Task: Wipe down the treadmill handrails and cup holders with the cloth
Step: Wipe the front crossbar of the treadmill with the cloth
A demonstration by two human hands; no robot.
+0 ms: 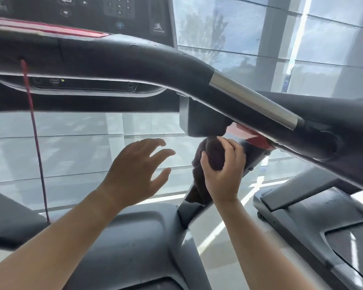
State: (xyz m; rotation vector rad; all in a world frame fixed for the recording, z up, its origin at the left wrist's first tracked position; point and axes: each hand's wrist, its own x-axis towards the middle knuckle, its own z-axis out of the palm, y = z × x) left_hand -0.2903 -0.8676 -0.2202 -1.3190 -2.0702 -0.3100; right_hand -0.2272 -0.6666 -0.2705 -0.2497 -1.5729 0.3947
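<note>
A dark brown cloth point(212, 155) is bunched in my right hand point(223, 174), pressed against the treadmill's dark upright post point(254, 155) just under the right handrail. The handrail point(134, 57) is black and padded, curving across the top and running down to the right with a silver metal section point(254, 101). My left hand point(134, 172) hovers in the air to the left of the cloth, fingers spread, touching nothing. The cloth's tail hangs down below my right hand.
The console panel point(117, 11) with buttons sits above the handrail. A red safety cord point(35, 139) hangs at the left. The grey motor cover point(134, 231) lies below. A second treadmill point(314, 216) stands to the right. Large windows are ahead.
</note>
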